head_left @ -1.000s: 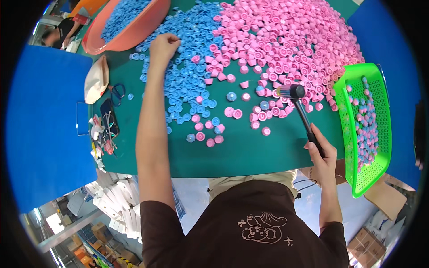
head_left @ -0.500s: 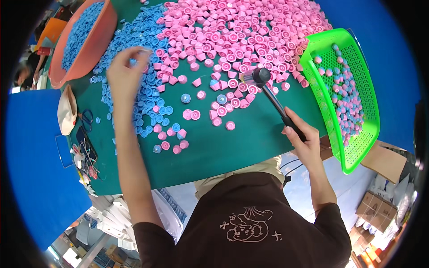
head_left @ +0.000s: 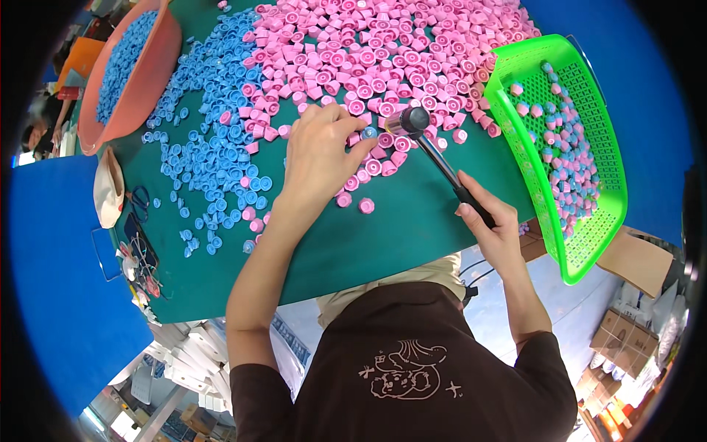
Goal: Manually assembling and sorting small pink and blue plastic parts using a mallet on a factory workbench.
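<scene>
My left hand (head_left: 320, 151) is over the middle of the table, thumb and fingers pinched on a small blue cap (head_left: 369, 133) at the edge of the pink pile. Several cup-shaped pink pieces (head_left: 366, 205) lie close by the fingers, and the hand hides some of the table. My right hand (head_left: 492, 228) is closed round the dark grip of a small mallet (head_left: 442, 158). The mallet's head, black at one end and metallic at the other, is held up just right of the pinched cap.
Loose blue caps (head_left: 213, 162) spread over the left of the green table (head_left: 368, 243); pink pieces (head_left: 398, 44) cover the far middle. An orange basin (head_left: 158, 74) of blue caps stands far left. At right, a green basket (head_left: 508, 125) contains pink-and-blue pieces. Scissors (head_left: 138, 199) lie near the left edge.
My left hand has swung right from above the blue caps to beside the mallet's head. It now pinches a blue cap. The mallet is still gripped in my right hand, nearly in place.
</scene>
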A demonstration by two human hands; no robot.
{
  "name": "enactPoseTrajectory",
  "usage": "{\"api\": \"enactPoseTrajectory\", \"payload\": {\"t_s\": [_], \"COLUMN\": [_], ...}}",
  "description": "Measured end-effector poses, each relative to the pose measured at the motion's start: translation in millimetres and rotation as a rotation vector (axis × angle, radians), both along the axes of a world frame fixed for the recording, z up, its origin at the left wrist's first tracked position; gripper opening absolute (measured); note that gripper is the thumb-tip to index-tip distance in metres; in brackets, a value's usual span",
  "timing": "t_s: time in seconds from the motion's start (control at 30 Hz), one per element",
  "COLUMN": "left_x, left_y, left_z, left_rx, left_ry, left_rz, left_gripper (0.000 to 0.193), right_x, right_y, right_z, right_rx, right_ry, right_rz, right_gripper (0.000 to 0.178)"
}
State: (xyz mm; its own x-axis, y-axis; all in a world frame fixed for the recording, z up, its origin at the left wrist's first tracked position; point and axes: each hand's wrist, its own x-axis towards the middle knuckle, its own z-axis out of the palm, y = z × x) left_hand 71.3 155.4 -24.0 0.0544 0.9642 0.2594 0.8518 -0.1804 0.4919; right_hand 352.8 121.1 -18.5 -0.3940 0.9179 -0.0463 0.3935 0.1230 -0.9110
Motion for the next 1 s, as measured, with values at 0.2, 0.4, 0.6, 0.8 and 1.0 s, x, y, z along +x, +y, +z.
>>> {"api": "enactPoseTrajectory", "payload": {"t_s": [0.2, 0.4, 0.6, 0.8, 1.0], "left_x": [-5, -25, -70, -166, -148], "left_y": [-1, -11, -24, -52, -64], "left_z": [1, 21, 37, 48, 21], "left_rx": [0.013, 0.019, 0.051, 0.069, -0.066], "left_ry": [0.006, -0.054, -0.134, -0.08, -0.002], "left_rz": [-0.004, 0.066, 0.24, 0.55, 0.243], "left_gripper": [0.029, 0.027, 0.022, 0.017, 0.025], "right_x": [-10, -18, -27, -18, -22], "right_y": [6, 9, 23, 12, 7], "right_z": [17, 42, 27, 15, 6], "right_rx": [0.064, 0.245, 0.05, -0.025, -0.202], "right_ry": [-0.122, -0.117, -0.32, 0.013, 0.103], "right_rz": [0.076, 0.117, 0.166, -0.1, -0.121], "right_gripper": [0.042, 0.044, 0.045, 0.043, 0.045]}}
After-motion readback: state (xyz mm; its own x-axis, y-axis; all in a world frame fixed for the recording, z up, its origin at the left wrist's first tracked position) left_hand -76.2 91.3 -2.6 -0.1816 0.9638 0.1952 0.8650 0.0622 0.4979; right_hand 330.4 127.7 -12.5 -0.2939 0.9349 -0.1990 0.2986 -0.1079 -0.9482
